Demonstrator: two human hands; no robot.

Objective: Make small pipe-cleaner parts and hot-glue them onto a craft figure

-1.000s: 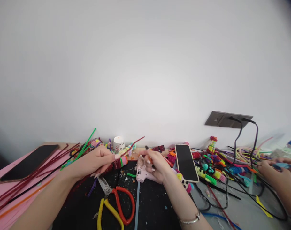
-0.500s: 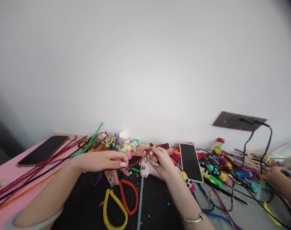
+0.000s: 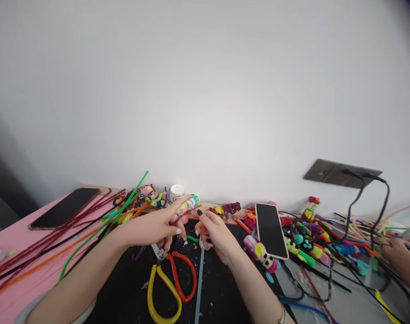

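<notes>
My left hand (image 3: pixel 154 228) hovers over the black mat (image 3: pixel 218 288), index finger stretched toward the far pile. Its other fingers are curled and pinched just above the pivot of the scissors (image 3: pixel 171 283), which have one yellow and one red handle. What they pinch is too small to name. Close to its right, my right hand (image 3: pixel 215 234) is curled with its fingertips pressed on a small orange piece (image 3: pixel 205 230). The two hands nearly touch. A pale glue stick (image 3: pixel 199 292) runs out from under my right hand toward me.
A phone (image 3: pixel 271 229) lies right of my right hand and another phone (image 3: pixel 66 207) on the pink sheet (image 3: pixel 9 234) at far left. Long pipe cleaners (image 3: pixel 100 227), a white jar (image 3: pixel 177 191), small fuzzy figures (image 3: pixel 306 238) and cables (image 3: pixel 356 202) crowd the table. Another person's hand (image 3: pixel 398 256) works at right.
My hands have come together lower over the mat. The long dark red pipe cleaner stretched between them earlier no longer shows, and my left index finger now points out. The camera shifted slightly.
</notes>
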